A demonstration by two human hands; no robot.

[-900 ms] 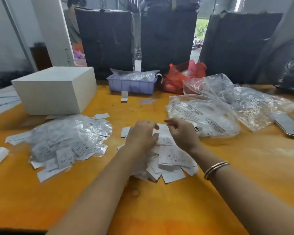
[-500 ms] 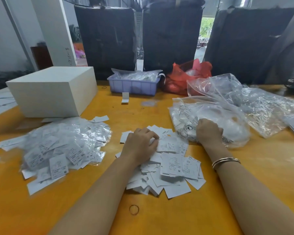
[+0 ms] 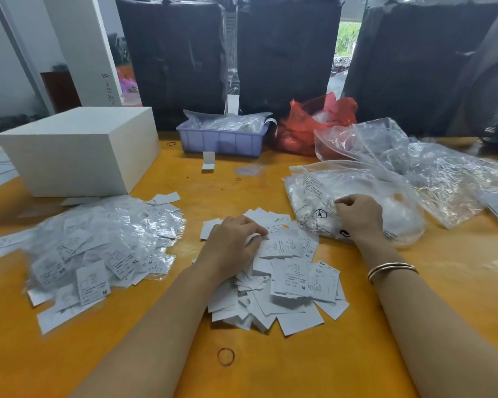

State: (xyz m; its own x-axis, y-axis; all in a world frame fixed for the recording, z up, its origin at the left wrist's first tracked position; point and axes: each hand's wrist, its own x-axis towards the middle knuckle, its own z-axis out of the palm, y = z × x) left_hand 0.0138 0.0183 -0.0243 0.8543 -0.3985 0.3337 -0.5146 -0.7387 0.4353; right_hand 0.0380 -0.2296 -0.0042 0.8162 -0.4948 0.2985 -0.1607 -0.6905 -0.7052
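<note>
Left hand point(image 3: 233, 245): fingers curled, pressing on the loose pile of white paper size labels point(image 3: 282, 282).
Right hand point(image 3: 360, 218): fingers pinching the clear plastic bag of small bags point(image 3: 397, 208).
Surface: orange counter point(image 3: 270, 377).

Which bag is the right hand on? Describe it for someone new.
On the orange table, look right of the middle pile of white paper tags. The clear bag lies there, gripped by the right hand. Unlike the crumpled clear bags behind it, it carries black print.
</note>
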